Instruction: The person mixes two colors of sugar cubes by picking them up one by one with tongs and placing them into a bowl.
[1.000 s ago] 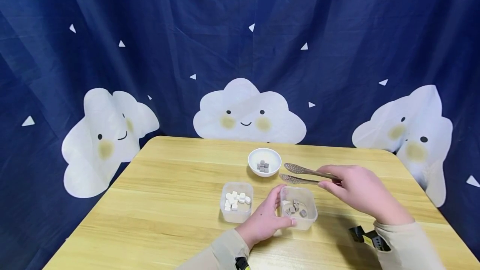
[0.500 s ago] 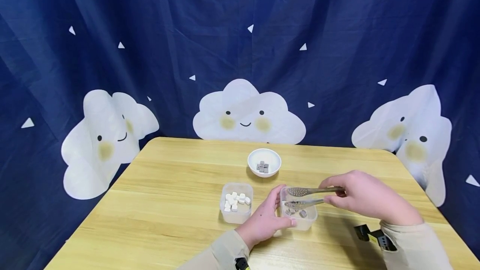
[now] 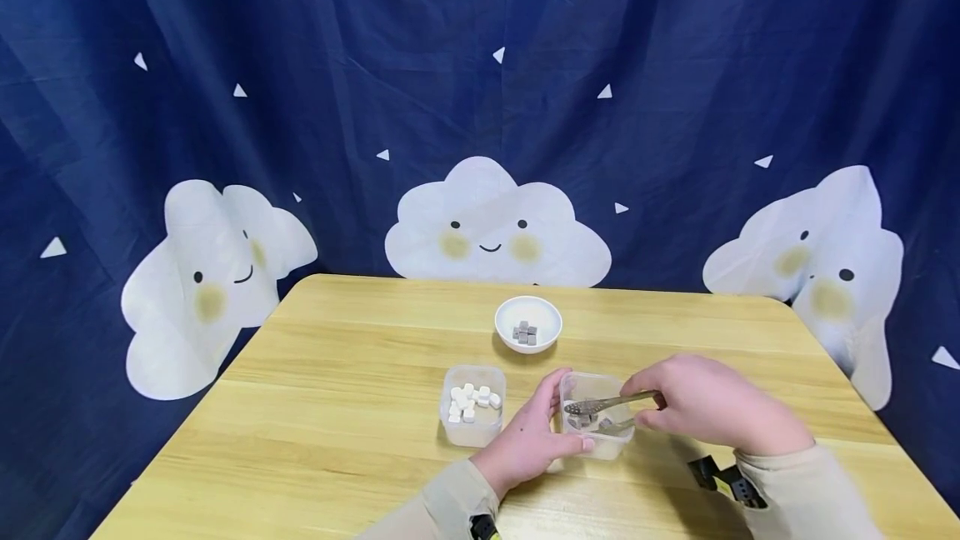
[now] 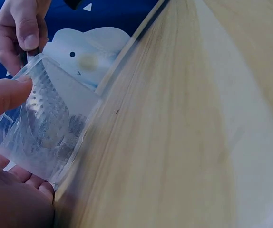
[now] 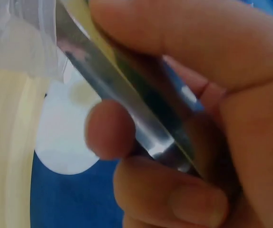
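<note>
My right hand [image 3: 705, 407] grips metal tongs [image 3: 611, 402] with perforated tips. The tips reach down into a clear plastic container [image 3: 609, 447] among several grey cubes [image 3: 604, 423]. In the left wrist view a holed tongs tip [image 4: 48, 114] shows through the container wall, beside dark cubes. My left hand [image 3: 525, 436] holds that container at its left side, the thumb at the near rim and the fingers behind. Up close in the right wrist view, fingers and thumb wrap the tongs' shiny arms [image 5: 141, 114].
A second clear container [image 3: 472, 436] with several white cubes [image 3: 468, 398] stands left of my left hand. Behind the containers sits a white bowl [image 3: 528, 311] holding several grey cubes [image 3: 525, 334]. All rest on a wooden table [image 3: 337, 390] before a dark blue curtain [image 3: 420, 65].
My right hand has brought the tongs from beside the bowl down toward me, their tips now inside the held container and closer together. My left hand stays on the container.
</note>
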`<state>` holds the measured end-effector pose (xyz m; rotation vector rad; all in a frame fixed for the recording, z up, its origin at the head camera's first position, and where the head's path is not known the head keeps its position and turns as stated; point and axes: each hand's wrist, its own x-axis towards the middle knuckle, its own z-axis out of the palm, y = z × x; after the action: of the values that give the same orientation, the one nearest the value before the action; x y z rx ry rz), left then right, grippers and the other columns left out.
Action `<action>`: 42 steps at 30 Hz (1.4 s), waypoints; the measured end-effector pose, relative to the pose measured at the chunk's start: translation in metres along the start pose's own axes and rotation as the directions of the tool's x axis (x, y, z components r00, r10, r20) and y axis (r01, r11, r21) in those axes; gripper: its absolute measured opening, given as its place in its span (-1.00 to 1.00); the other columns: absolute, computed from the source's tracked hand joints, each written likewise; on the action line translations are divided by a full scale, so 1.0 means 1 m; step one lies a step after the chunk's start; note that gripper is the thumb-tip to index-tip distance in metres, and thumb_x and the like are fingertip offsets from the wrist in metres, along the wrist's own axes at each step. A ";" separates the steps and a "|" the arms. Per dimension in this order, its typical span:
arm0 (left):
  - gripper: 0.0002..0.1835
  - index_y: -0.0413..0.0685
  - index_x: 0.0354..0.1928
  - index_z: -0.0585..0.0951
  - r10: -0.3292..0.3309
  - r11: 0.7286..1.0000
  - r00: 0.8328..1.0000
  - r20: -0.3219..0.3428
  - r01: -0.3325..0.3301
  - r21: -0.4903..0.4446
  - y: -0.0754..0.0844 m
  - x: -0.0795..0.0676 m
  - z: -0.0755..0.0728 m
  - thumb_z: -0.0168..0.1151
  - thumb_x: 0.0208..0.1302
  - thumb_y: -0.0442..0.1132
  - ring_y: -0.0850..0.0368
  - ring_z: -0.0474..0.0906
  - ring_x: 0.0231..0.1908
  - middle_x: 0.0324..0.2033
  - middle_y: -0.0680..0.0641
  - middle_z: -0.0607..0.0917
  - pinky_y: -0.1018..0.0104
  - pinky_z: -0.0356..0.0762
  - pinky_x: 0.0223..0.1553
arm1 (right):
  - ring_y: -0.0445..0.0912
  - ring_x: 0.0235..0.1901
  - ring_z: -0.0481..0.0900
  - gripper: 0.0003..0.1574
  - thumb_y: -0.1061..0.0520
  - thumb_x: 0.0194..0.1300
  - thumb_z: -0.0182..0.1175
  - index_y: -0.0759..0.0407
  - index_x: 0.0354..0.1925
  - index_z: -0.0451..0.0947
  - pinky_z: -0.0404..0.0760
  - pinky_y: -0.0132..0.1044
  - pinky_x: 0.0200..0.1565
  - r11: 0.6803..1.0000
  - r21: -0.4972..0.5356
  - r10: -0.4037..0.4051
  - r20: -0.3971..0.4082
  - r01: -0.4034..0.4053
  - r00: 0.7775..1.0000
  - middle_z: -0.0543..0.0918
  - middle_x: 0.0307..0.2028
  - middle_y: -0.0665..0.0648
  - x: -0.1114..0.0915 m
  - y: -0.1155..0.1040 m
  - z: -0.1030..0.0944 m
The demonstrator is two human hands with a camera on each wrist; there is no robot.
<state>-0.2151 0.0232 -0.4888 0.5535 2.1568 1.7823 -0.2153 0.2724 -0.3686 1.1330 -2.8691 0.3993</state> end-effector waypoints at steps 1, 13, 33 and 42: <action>0.10 0.15 0.59 0.07 0.005 1.000 1.000 0.003 -0.005 -0.003 0.000 0.000 0.000 0.53 0.08 -0.14 0.07 0.27 0.40 0.43 0.14 0.34 -0.05 0.07 0.45 | -0.39 -0.51 0.45 -0.73 0.00 0.14 0.46 -0.14 -0.13 0.76 0.49 -0.33 -0.46 0.999 -0.034 0.008 -0.015 -0.008 1.000 0.61 -0.43 -0.30 0.001 -0.002 0.000; 0.09 0.16 0.59 0.07 0.006 1.000 1.000 0.004 -0.006 -0.021 -0.001 0.000 -0.001 0.53 0.07 -0.17 0.11 0.27 0.39 0.36 0.29 0.38 -0.01 0.06 0.46 | -0.42 -0.53 0.41 -0.74 -0.01 0.12 0.49 -0.11 -0.16 0.76 0.49 -0.31 -0.52 0.989 -0.137 0.032 -0.123 -0.049 0.992 0.67 -0.42 -0.27 0.001 -0.007 -0.004; 0.06 0.15 0.57 0.10 0.020 1.000 1.000 -0.005 -0.020 0.019 0.001 -0.001 -0.001 0.52 0.10 -0.14 0.03 0.29 0.39 0.45 0.07 0.33 -0.03 0.13 0.44 | -0.29 -0.44 0.62 -0.78 0.03 0.06 0.51 -0.23 -0.28 0.73 0.62 -0.16 -0.45 0.975 -0.213 -0.084 -0.113 0.058 0.990 0.71 -0.37 -0.25 0.005 -0.009 0.009; 0.07 0.13 0.58 0.09 0.018 1.000 1.000 -0.001 -0.018 0.011 0.003 -0.002 0.000 0.52 0.09 -0.14 0.01 0.27 0.40 0.46 0.06 0.32 -0.06 0.10 0.44 | -0.38 -0.51 0.51 -0.81 0.08 0.11 0.49 -0.22 -0.38 0.68 0.53 -0.24 -0.53 0.978 -0.183 -0.120 -0.121 0.096 0.985 0.61 -0.45 -0.37 0.005 -0.012 0.005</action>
<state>-0.2134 0.0226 -0.4860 0.5768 2.1703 1.7817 -0.2101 0.2594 -0.3697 1.1770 -2.6535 0.2014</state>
